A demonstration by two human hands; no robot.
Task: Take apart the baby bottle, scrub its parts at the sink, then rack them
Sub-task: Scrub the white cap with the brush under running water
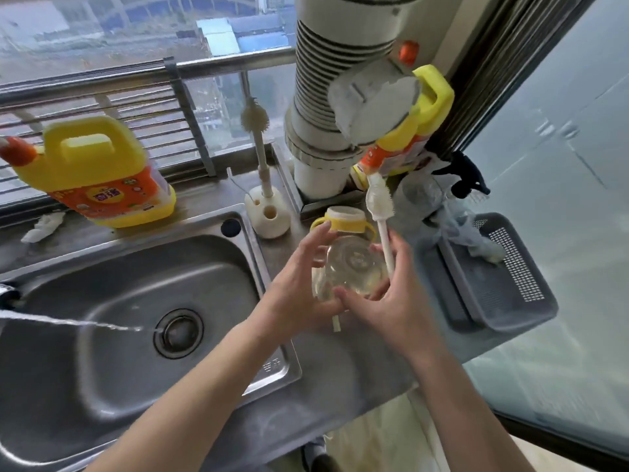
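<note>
Baby bottle (pixel 352 264) gripped between both hands.
Left hand (pixel 299 287) cups its side; right hand (pixel 384 301) wraps the other side, bottle brush (pixel 379 202) handle pinned under its fingers.

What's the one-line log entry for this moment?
left hand: grips bottle | right hand: grips bottle, brush | water: running into sink

Single head view, looking steeply down, close over sink (pixel 102 253) and counter.

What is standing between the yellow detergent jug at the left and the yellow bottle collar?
The white brush holder, with one brush standing in it; head view.
</note>
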